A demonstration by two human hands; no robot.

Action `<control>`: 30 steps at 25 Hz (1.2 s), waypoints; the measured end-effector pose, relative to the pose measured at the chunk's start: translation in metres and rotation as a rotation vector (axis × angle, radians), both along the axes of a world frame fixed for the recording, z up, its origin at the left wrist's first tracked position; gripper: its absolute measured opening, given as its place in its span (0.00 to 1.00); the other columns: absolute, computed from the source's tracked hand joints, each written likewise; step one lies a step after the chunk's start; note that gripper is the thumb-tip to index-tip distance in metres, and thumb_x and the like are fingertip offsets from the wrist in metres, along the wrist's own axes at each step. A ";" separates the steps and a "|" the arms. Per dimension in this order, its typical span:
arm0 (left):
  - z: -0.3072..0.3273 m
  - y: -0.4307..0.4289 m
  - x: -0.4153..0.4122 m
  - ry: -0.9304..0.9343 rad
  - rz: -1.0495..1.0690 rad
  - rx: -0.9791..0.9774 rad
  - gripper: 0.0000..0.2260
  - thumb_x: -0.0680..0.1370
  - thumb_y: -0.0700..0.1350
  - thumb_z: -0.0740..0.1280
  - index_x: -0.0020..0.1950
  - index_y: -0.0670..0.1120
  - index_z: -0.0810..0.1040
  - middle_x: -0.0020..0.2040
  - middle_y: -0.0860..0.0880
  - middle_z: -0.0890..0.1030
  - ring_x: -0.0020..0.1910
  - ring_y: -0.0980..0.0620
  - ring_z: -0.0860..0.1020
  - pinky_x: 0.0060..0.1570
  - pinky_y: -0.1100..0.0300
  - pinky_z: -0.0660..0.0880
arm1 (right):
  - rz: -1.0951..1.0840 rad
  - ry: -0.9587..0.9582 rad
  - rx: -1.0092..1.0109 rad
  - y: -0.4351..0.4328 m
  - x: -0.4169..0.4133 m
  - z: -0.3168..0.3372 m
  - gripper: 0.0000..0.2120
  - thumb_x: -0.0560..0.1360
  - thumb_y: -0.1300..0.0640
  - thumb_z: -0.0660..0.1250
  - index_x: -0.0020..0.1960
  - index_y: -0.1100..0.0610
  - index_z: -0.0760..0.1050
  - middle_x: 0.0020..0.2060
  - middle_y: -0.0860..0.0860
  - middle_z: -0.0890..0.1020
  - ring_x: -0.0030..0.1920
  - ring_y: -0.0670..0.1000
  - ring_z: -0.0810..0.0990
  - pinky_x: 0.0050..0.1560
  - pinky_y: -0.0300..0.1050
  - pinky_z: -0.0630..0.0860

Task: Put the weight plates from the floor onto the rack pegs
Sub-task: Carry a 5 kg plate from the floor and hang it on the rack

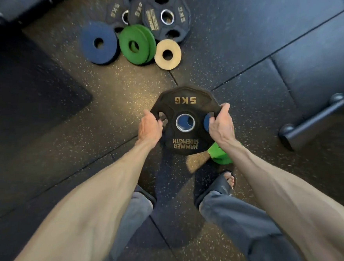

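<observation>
Head view — black 5KG plate (186,108) centre frame, left hand (150,126) and right hand (220,123) each curled round its rim; loose plates (134,44) on floor (64,143), upper centre.

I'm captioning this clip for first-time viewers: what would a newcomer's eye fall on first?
The black 5KG plate stands out mid-frame, gripped at its sides by the left hand and the right hand above the speckled floor. Beyond it, near the top, bright discs lie on that floor: a blue disc, green discs and a cream disc, beside more black plates.
</observation>
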State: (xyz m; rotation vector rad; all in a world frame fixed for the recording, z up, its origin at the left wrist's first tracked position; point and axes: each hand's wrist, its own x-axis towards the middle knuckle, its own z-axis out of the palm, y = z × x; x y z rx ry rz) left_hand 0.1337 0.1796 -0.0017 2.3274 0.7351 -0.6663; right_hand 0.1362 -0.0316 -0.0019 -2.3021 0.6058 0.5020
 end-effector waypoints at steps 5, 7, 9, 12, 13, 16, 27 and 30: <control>0.207 -0.009 0.043 -0.243 -0.023 -0.090 0.18 0.80 0.40 0.64 0.66 0.34 0.65 0.60 0.34 0.78 0.60 0.35 0.77 0.54 0.48 0.73 | -0.148 -0.257 0.045 -0.016 0.027 0.219 0.14 0.76 0.54 0.65 0.57 0.56 0.65 0.51 0.59 0.82 0.50 0.63 0.80 0.48 0.54 0.75; 0.293 -0.021 0.058 -0.382 -0.039 -0.152 0.16 0.80 0.40 0.65 0.64 0.35 0.66 0.58 0.35 0.79 0.57 0.37 0.78 0.53 0.48 0.74 | -0.256 -0.387 0.076 -0.029 0.034 0.313 0.15 0.74 0.53 0.67 0.56 0.55 0.67 0.47 0.54 0.82 0.48 0.59 0.80 0.48 0.52 0.76; 0.377 -0.038 0.071 -0.537 -0.069 -0.244 0.12 0.80 0.41 0.65 0.60 0.38 0.66 0.55 0.37 0.79 0.54 0.39 0.79 0.51 0.49 0.76 | -0.356 -0.550 0.092 -0.045 0.035 0.403 0.15 0.74 0.54 0.69 0.56 0.56 0.69 0.40 0.46 0.79 0.43 0.52 0.79 0.43 0.45 0.72; 0.483 -0.068 0.090 -0.758 -0.146 -0.353 0.10 0.80 0.44 0.65 0.53 0.46 0.63 0.50 0.41 0.78 0.50 0.42 0.79 0.50 0.46 0.78 | -0.425 -0.769 0.104 -0.066 0.030 0.516 0.14 0.77 0.53 0.69 0.58 0.56 0.69 0.41 0.45 0.78 0.43 0.48 0.78 0.41 0.42 0.72; 0.513 -0.080 0.096 -0.807 -0.164 -0.389 0.10 0.81 0.44 0.64 0.52 0.46 0.62 0.50 0.41 0.77 0.49 0.43 0.78 0.50 0.47 0.78 | -0.454 -0.825 0.087 -0.073 0.029 0.546 0.14 0.77 0.53 0.69 0.59 0.56 0.69 0.43 0.46 0.78 0.43 0.47 0.78 0.41 0.40 0.72; 0.614 -0.125 0.103 -0.960 -0.238 -0.534 0.09 0.81 0.43 0.64 0.52 0.45 0.63 0.51 0.40 0.77 0.48 0.45 0.76 0.47 0.55 0.73 | -0.534 -1.002 0.059 -0.103 0.015 0.646 0.13 0.78 0.55 0.68 0.59 0.57 0.69 0.41 0.41 0.76 0.40 0.42 0.76 0.37 0.29 0.69; 0.842 -0.334 0.033 -1.446 -0.448 -0.995 0.13 0.84 0.51 0.60 0.59 0.42 0.72 0.53 0.44 0.77 0.48 0.54 0.74 0.46 0.75 0.68 | -0.902 -1.517 -0.018 -0.236 -0.120 0.862 0.13 0.78 0.62 0.66 0.61 0.59 0.72 0.43 0.41 0.79 0.42 0.33 0.77 0.46 0.29 0.75; 0.872 -0.399 -0.009 -1.506 -0.477 -1.097 0.13 0.84 0.52 0.60 0.60 0.44 0.72 0.53 0.47 0.77 0.51 0.52 0.77 0.48 0.67 0.74 | -0.953 -1.592 -0.086 -0.286 -0.176 0.888 0.11 0.77 0.64 0.66 0.59 0.61 0.74 0.42 0.42 0.79 0.40 0.33 0.77 0.44 0.28 0.73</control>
